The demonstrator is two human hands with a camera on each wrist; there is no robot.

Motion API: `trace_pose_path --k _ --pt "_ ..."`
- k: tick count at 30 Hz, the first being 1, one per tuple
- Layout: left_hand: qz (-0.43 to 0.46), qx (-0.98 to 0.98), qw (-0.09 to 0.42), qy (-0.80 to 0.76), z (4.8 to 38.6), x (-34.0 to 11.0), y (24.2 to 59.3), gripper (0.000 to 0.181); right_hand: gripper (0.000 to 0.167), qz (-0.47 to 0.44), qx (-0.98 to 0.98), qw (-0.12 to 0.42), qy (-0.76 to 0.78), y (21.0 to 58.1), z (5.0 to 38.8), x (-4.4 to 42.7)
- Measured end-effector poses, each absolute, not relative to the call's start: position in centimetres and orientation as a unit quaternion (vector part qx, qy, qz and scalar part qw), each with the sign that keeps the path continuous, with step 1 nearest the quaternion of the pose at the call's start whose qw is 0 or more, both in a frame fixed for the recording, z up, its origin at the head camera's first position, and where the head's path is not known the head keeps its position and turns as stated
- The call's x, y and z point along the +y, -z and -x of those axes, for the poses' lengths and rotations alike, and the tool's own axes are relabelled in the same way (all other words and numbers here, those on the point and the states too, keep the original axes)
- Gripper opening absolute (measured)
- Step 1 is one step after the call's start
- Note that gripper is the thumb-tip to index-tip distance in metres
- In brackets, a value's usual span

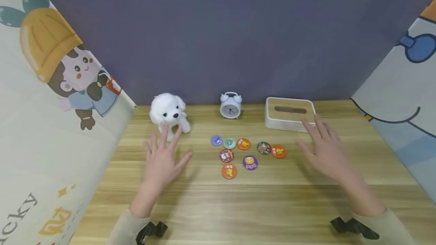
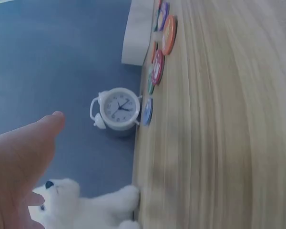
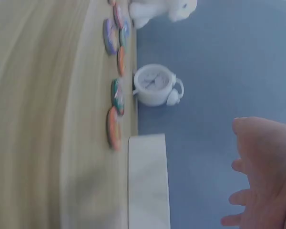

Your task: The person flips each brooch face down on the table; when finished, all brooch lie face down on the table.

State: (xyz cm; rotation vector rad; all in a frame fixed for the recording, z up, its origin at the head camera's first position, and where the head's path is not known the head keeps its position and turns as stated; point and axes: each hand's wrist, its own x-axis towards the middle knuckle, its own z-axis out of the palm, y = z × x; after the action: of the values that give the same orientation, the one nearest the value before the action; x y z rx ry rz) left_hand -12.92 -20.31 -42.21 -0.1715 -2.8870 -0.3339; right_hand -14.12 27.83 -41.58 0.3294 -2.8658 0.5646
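Note:
My left hand hovers palm down with spread fingers, just in front of a white plush dog. On the right, my right hand is likewise spread and holds nothing, near a white tissue box with a wooden lid. Between the hands lie several round badges, among them a purple one, a red one, a dark green one and an orange one. A white alarm clock stands behind them.
The wooden table meets a dark blue-grey back wall. Side panels with cartoon prints, such as a figure in a yellow hat, flank it left and right. Dark wrist straps sit over the sleeves.

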Motion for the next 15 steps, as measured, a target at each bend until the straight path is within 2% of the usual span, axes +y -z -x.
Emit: trace_pose_path --k 10,15 --pt "0.11 -0.971 0.145 0.154 14.6 -17.9 42.3 0.09 0.072 -0.207 -0.945 0.105 -0.229 41.0 17.3 20.8" --pt "0.135 -0.96 0.128 0.207 16.0 -16.1 42.7 0.091 0.074 -0.236 -0.937 0.075 -0.246 41.8 18.9 17.1"
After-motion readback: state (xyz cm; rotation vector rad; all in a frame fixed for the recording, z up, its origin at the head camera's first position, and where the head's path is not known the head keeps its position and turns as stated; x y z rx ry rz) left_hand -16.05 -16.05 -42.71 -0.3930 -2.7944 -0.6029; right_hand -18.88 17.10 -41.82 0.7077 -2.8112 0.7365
